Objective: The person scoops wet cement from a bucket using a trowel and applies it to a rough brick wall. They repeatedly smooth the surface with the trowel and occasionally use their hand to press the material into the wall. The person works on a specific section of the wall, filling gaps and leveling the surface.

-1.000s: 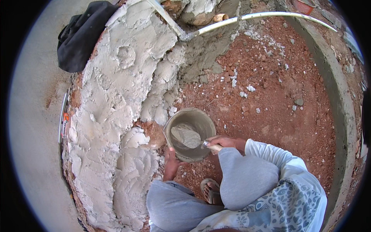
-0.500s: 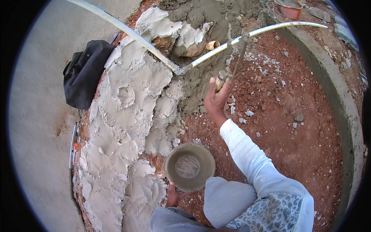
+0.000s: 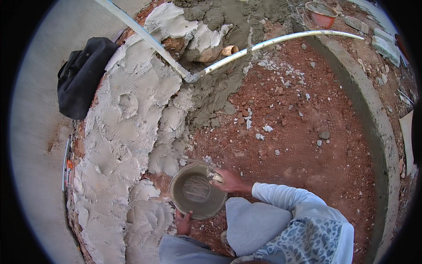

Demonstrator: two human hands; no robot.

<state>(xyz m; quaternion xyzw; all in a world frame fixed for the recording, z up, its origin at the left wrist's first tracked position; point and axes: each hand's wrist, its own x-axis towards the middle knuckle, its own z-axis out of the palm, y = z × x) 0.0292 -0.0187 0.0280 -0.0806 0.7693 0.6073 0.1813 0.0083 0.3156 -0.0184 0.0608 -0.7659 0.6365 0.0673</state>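
My right hand [image 3: 228, 181] is closed on the handle of a trowel [image 3: 214, 176], whose blade, seen nearly edge-on, is at the upper right rim of a grey mixing bowl [image 3: 175, 187]. My left hand [image 3: 183, 222] grips the bowl's lower left rim. The bowl stands on red rubble soil [image 3: 299, 154], beside rough pale mortar [image 3: 114, 145]. Its inside shows a scraped bottom with a wet grey coating.
Two white pipes [image 3: 285, 38] meet at a joint ahead, near wet grey mortar [image 3: 220, 101] and a short pipe stub [image 3: 230, 50]. A concrete edge [image 3: 382, 127] curves along the right. A dark cloth [image 3: 79, 79] lies left; an orange bucket [image 3: 320, 17] stands far right.
The trowel held mortar in the bowl, swung up to the wet mortar by the pipes, and is now back at the bowl's rim. My left hand stayed on the bowl.
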